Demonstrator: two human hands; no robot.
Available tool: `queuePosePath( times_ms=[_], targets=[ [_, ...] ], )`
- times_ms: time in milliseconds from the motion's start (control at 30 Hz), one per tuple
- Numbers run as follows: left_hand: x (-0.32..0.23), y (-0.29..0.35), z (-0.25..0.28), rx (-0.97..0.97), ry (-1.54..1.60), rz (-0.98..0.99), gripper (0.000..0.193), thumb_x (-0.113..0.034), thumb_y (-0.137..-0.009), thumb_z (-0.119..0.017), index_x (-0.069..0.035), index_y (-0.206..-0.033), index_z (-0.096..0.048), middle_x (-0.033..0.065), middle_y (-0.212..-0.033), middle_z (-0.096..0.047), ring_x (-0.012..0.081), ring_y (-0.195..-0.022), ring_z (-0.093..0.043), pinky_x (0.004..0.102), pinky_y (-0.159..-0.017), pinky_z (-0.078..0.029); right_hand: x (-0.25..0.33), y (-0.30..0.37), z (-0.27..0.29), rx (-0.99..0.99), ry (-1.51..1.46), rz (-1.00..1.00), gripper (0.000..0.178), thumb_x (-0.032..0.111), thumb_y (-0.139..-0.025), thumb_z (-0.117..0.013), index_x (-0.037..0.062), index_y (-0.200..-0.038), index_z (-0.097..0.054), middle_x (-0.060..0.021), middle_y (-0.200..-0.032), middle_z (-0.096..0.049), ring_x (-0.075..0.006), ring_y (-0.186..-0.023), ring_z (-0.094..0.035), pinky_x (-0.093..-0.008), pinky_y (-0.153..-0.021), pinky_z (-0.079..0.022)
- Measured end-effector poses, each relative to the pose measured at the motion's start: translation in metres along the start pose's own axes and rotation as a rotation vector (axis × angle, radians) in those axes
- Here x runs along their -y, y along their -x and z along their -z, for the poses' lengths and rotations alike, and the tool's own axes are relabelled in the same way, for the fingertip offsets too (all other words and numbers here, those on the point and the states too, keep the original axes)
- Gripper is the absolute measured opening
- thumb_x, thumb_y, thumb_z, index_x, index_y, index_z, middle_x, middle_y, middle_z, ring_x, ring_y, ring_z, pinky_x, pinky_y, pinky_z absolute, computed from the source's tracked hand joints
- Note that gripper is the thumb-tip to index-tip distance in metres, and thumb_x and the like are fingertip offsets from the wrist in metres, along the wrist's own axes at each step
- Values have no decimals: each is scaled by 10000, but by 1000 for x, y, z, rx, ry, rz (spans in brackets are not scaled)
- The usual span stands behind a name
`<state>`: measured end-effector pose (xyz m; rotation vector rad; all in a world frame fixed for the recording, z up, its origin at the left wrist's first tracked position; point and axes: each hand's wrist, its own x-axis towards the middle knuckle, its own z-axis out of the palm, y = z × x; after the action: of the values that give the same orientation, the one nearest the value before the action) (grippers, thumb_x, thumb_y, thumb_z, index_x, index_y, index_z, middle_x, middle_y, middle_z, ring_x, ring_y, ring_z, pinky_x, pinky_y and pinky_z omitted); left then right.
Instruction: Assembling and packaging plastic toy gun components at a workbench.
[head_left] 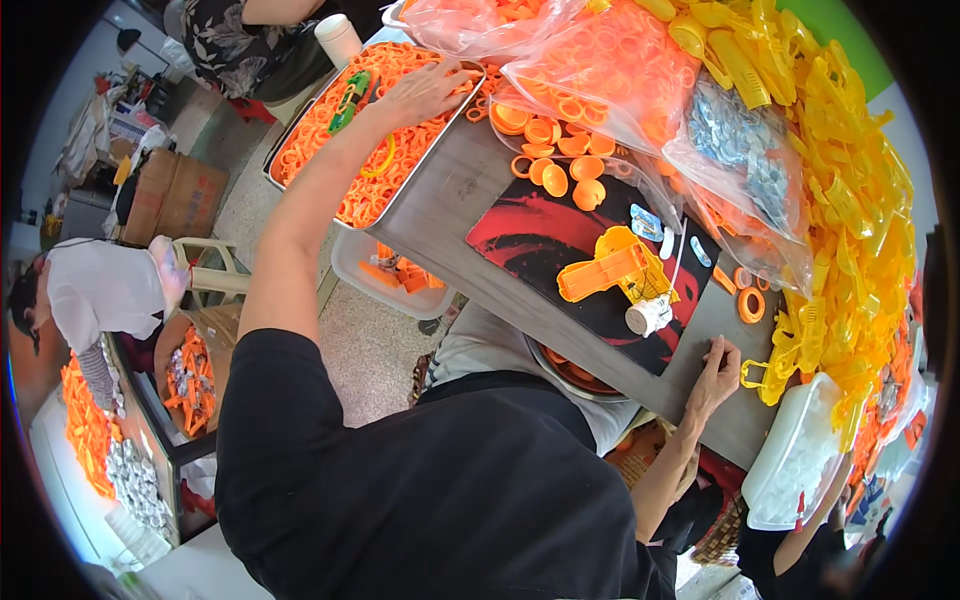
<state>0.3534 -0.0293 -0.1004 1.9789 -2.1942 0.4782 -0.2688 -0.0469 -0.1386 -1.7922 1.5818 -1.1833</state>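
My left hand (425,97) lies over the far right corner of a metal tray (432,150) full of small orange plastic rings. Its fingers stretch out onto the rings; whether one is between the fingertips is hidden. At the table's front edge my right hand (714,376) rests with fingers loosely bent and apart, nothing visible in it. Between them, on a black and red mat (515,235), lies an orange-yellow plastic part (615,268) with a white round piece (649,315) at its near end. Orange half-domes (588,194) lie loose beyond it.
Clear bags of orange parts (620,70) and silvery pieces (735,140) crowd the back. Yellow plastic parts (850,220) pile up on the right, above a white bin (795,455). Orange rings (751,305) lie near my right hand. Other people sit left and right.
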Motion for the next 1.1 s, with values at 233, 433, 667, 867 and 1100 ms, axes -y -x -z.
queuePosePath(
  times_ms=[233,433,667,867,1100],
  targets=[
    [-5,1,13,-202,120,295,451,-425,-972,-587,-78,-1258,-555,179,-1206,-593,390,-952,-661,488,-781,-550,-3,4,6,-3,-16,-58,213,178,-992,-643,-7,-888,-651,-19,-761,-600,-88,-653,-499,-242,-615,-428],
    [35,21,18,-258,-48,117,488,-337,-940,-652,-103,-1348,-520,233,-1156,-635,422,-934,-656,517,-747,-541,0,-3,-1,-7,-46,17,200,181,-987,-649,-6,-920,-677,0,-748,-601,-69,-685,-537,-223,-640,-452],
    [-95,4,73,-205,-28,-26,304,-137,-879,-718,-55,-1137,-580,139,-1139,-612,369,-952,-648,450,-723,-543,-1,1,9,-123,-64,84,118,86,-941,-677,-17,-890,-650,-47,-762,-605,-108,-679,-567,-255,-632,-466],
    [-255,-67,98,-263,478,-356,277,-113,-850,-734,-62,-1081,-591,105,-1058,-598,309,-900,-656,417,-723,-546,4,4,10,-152,185,267,83,80,-890,-692,15,-928,-659,-102,-914,-655,-270,-834,-624,-353,-760,-483],
    [-454,-144,49,-40,629,-622,296,-286,-892,-697,-54,-1047,-599,139,-1083,-598,315,-904,-679,392,-676,-566,-22,6,45,-206,525,158,151,134,-858,-706,88,-999,-682,-66,-1085,-654,-280,-1029,-591,-422,-897,-437]
  ],
)
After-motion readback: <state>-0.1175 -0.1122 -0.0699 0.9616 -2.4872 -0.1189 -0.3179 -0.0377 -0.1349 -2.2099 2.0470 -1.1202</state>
